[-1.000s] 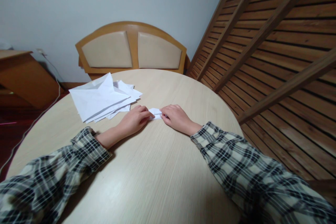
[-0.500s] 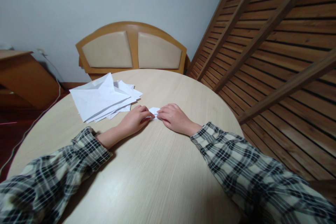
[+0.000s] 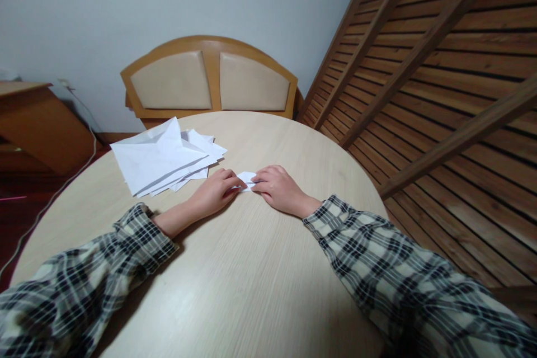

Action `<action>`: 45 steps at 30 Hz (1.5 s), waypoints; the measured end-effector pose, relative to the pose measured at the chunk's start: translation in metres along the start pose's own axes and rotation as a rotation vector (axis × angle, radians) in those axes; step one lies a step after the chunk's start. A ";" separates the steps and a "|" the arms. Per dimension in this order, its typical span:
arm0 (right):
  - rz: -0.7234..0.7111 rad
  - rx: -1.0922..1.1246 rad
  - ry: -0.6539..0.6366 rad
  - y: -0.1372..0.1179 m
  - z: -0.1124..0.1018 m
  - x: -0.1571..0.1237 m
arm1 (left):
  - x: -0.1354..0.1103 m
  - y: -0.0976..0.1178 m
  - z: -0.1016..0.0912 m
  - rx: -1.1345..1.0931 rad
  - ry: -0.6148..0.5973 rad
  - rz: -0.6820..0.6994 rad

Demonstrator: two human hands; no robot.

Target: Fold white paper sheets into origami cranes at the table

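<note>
A small piece of folded white paper (image 3: 247,177) lies on the round table (image 3: 251,268), with a crease or slit line running across it. My left hand (image 3: 220,190) grips its left end, fingers bent and thumb against the paper. At the right end, my right hand (image 3: 279,187) has its fingers closed on the paper, the fingertips resting over its edge. Both hands partly cover the paper, so its full outline is hidden.
A stack of white paper sheets (image 3: 157,159), the top one creased, sits at the table's far left. Behind the table stands a headboard with padded panels (image 3: 176,81). A slatted wooden frame (image 3: 440,78) leans at the right. A cable (image 3: 54,198) runs along the left.
The fingers have shifted slightly apart, and a little more of the folded paper shows between them. The paper stack stays where it was.
</note>
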State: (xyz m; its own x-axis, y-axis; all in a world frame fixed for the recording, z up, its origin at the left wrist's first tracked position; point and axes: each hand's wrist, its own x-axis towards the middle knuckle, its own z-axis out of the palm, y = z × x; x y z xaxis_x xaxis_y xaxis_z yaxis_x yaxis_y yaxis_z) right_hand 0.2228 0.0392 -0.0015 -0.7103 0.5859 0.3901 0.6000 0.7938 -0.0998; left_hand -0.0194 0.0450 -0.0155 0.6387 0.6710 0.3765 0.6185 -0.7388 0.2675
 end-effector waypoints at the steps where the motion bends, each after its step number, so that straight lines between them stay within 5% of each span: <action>1: 0.000 -0.005 0.010 0.000 -0.001 0.000 | 0.000 0.000 0.000 -0.004 -0.001 0.000; 31: 0.138 -0.179 0.071 0.002 -0.004 0.000 | 0.000 -0.012 -0.005 -0.118 -0.057 0.086; 37: 0.077 -0.177 0.080 0.002 -0.003 0.000 | 0.001 -0.012 -0.005 -0.105 -0.067 0.081; 45: 0.108 -0.173 0.011 0.000 -0.003 0.001 | 0.001 -0.013 -0.003 -0.108 -0.059 0.077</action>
State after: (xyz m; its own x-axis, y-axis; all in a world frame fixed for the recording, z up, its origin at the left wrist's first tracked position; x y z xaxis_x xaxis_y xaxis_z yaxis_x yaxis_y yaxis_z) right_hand 0.2237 0.0393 0.0017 -0.6349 0.6634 0.3960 0.7274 0.6860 0.0170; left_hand -0.0281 0.0551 -0.0158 0.7105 0.6119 0.3476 0.5155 -0.7887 0.3349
